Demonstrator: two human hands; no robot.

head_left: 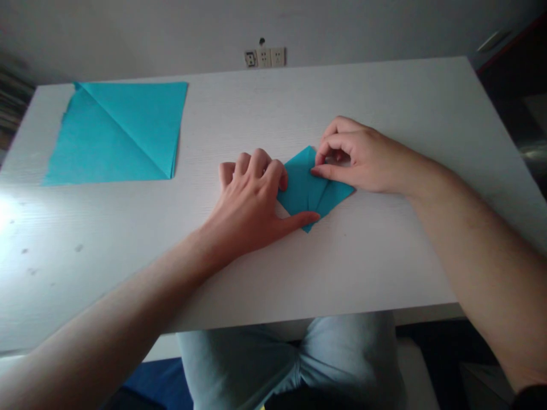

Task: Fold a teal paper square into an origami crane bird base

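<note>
A small folded piece of turquoise paper [298,183] lies on the white table in front of me, roughly diamond-shaped with crease lines near its lower tip. My left hand [256,199] rests on its left side, thumb pressed on the paper near the bottom corner and fingers bent at the left edge. From the right, my right hand [352,156] pinches a flap of the paper between thumb and index finger. The paper's right corner shows below that hand; part of the left edge is hidden under my left fingers.
Larger turquoise sheets [123,131], marked by a diagonal crease, lie at the table's back left. The white table [363,250] meets a grey wall with power sockets [265,57]. My legs are below the front edge.
</note>
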